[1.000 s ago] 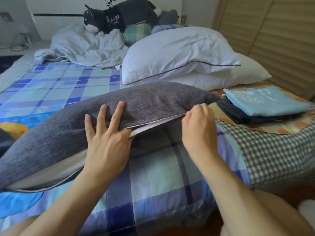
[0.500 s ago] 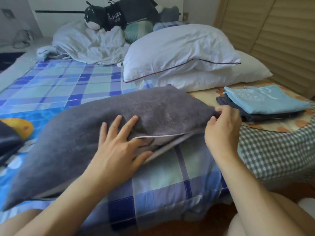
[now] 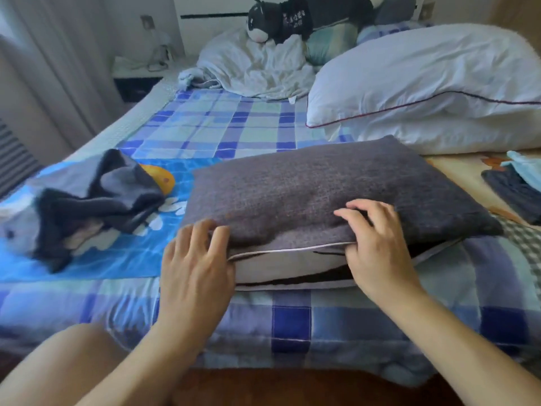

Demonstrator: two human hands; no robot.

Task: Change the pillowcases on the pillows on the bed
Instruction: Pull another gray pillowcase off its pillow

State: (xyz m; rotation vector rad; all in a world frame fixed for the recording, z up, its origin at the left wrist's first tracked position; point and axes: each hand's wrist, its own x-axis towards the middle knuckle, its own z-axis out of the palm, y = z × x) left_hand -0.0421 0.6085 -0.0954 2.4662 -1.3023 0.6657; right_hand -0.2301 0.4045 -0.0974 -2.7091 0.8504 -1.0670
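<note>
Near the bed's (image 3: 205, 121) left edge lies a crumpled dark pillowcase (image 3: 96, 197), well apart from the work.

The grey-cased pillow (image 3: 322, 194) lies flat along the front edge of the bed, its open seam facing the person. The white inner pillow (image 3: 281, 265) shows in the opening.

The left hand (image 3: 196, 273) pinches the upper edge of the case at the left end of the opening. The right hand (image 3: 377, 247) grips the same edge farther right, fingers spread over the top fabric. The hands are apart, both clamped on the case.

Risks, as judged:
- An uneven pull may bunch the case and leave the filling exposed.
- If the edge carries a zip, fabric may snag in it; the closure type cannot be told.
- The pillow may slide off the front edge.

Two bare white pillows (image 3: 433, 83) and folded cloths (image 3: 515, 189) lie toward the right edge.
</note>
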